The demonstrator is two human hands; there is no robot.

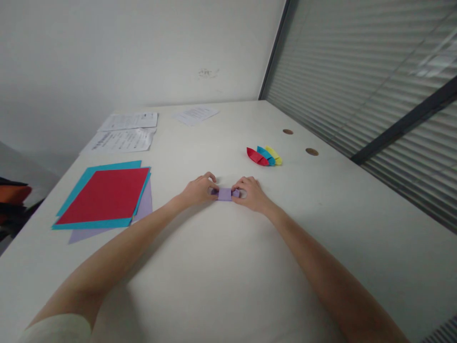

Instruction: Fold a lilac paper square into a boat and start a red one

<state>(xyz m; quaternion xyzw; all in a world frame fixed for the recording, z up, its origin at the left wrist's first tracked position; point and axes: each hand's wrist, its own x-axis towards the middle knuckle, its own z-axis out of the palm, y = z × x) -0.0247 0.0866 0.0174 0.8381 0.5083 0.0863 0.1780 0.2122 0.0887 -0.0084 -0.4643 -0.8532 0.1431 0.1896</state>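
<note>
Closest of all, at the bottom, is a pale cloth sleeve [59, 328] on the left arm, over a smooth white table [232, 271]. On the left lies a pile of flat paper: a red sheet [107, 195] on top, bright blue sheets [80, 188] under it, and a light purple sheet [144, 205] poking out at the bottom. These look unfolded, so no work shows on them yet. In the middle of the table, between the two hands, is a small folded strip of light purple paper [224, 194]. The left hand [200, 189] pinches its left end, with thumb and finger close together. The right hand [252, 193] pinches its right end the same way. The strip has folds in it but stays flat in the middle, so I think it is only part done. A bit farther, to the right, three small pointed shapes sit side by side: a red folded paper [256, 156], a blue folded paper [266, 155] and a yellow folded paper [274, 156]. They look all done. Far back lie white printed pages [123, 139], near a plain white wall [143, 52].
</note>
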